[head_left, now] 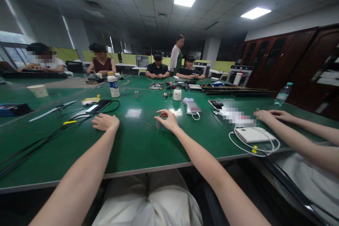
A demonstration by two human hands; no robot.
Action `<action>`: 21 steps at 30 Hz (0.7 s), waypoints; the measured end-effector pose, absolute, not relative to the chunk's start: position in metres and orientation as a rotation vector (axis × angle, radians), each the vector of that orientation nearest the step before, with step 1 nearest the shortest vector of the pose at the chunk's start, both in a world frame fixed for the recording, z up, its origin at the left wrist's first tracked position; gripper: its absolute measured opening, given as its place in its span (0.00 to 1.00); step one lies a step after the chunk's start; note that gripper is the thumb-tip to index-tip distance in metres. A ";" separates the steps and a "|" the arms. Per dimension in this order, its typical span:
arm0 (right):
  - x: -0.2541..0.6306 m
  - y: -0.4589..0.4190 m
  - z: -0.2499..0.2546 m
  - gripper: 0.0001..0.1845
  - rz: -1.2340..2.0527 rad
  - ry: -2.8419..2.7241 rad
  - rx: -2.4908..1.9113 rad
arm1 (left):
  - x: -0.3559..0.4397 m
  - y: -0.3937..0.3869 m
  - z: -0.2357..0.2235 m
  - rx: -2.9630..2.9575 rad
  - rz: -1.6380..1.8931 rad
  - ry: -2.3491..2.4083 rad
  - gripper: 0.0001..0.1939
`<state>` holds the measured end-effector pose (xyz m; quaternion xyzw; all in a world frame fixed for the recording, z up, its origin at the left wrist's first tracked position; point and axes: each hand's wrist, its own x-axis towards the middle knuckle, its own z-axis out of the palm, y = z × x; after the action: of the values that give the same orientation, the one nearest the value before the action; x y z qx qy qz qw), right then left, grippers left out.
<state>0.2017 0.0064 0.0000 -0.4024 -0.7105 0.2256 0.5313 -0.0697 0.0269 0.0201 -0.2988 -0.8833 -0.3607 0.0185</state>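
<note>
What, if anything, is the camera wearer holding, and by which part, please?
Left hand: nothing; whether the right hand grips the grey cylinder below it is unclear.

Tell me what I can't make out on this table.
In the head view:
Small grey cylinder by the right hand: partly covered by that hand, so whether they touch is unclear.
Blue-and-black box: cut off by the left edge.
White bottle with a blue label: its print is too small to read.
Pale oblong object with a white cable: pixel blocks hide much of its surface.
</note>
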 end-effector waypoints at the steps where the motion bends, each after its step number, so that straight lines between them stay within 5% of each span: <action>1: 0.202 0.006 -0.001 0.13 0.537 -1.694 -0.961 | -0.079 0.032 0.021 -1.004 -1.099 -2.749 0.31; 9: 0.200 0.003 -0.002 0.12 0.499 -1.698 -0.973 | -0.109 0.056 0.026 -0.942 -1.012 -2.920 0.19; 21: 0.199 0.003 -0.003 0.11 0.524 -1.678 -0.953 | -0.126 0.029 0.020 -1.265 -1.250 -2.717 0.20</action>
<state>0.1985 0.0033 -0.0026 -0.4010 -0.7059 0.2206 0.5406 -0.1260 0.0294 0.0197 -0.3890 -0.8356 -0.3843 -0.0527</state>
